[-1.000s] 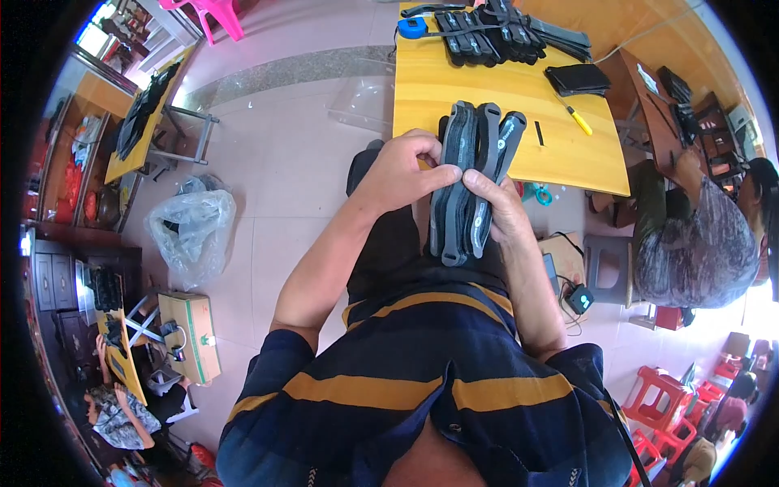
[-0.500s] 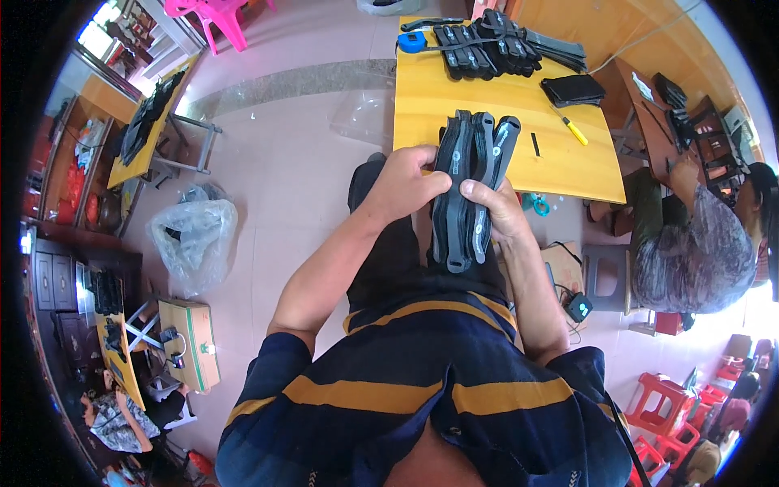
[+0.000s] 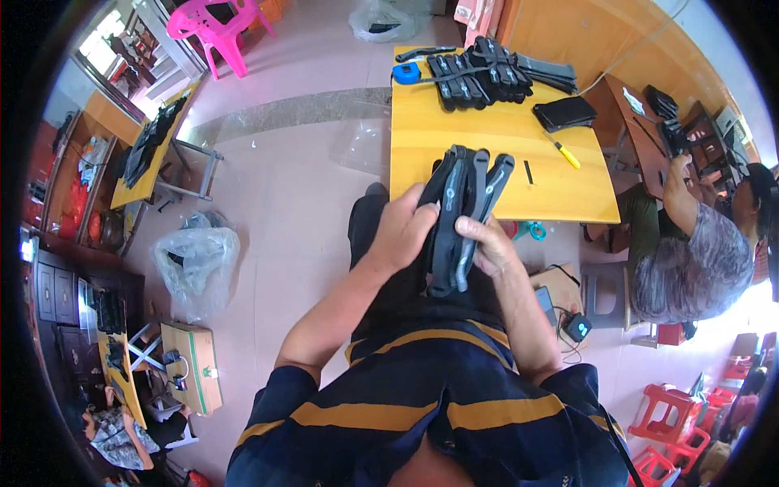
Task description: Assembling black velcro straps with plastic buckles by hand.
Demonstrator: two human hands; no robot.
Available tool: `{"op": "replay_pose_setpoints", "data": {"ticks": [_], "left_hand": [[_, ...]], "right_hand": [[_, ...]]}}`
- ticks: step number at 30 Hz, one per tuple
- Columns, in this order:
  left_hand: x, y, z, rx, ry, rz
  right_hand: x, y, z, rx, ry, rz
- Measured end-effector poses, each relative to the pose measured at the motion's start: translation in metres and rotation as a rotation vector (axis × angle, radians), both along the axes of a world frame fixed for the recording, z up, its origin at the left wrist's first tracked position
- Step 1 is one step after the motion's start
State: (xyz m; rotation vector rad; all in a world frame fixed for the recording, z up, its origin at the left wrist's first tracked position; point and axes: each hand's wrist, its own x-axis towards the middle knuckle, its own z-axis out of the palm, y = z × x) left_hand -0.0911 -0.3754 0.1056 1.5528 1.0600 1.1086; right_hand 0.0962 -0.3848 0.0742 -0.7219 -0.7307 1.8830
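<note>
I hold a thick bundle of folded black straps with grey edges and small round pale marks, upright in front of my lap at the near edge of the yellow table. My left hand grips the bundle's left side, its thumb along the outer strap and its other fingers mostly hidden. My right hand is closed around the right side, thumb pressed across the front and fingers behind. At the top, the straps fan apart into several loops.
The yellow table bears strap bundles, a blue tape measure, a black stack and a yellow-handled tool. A co-worker sits at right. Left on the floor lies a clear plastic bag.
The whole view has shifted, so the table sits lower in it. My left hand has slid down the bundle's left side, and the straps have drawn closer together. My right hand keeps its grip.
</note>
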Motion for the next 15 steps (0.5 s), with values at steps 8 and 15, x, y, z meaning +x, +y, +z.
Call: {"op": "replay_pose_setpoints", "data": {"ticks": [8,15], "left_hand": [[-0.004,0.0,0.009,-0.019,0.058,-0.061],[-0.055,0.017,0.025,-0.078,0.169,-0.091]], "right_hand": [[-0.018,-0.001,0.003,0.067,-0.111,-0.104],[0.016,0.031,0.055,0.394,-0.676,0.038]]}}
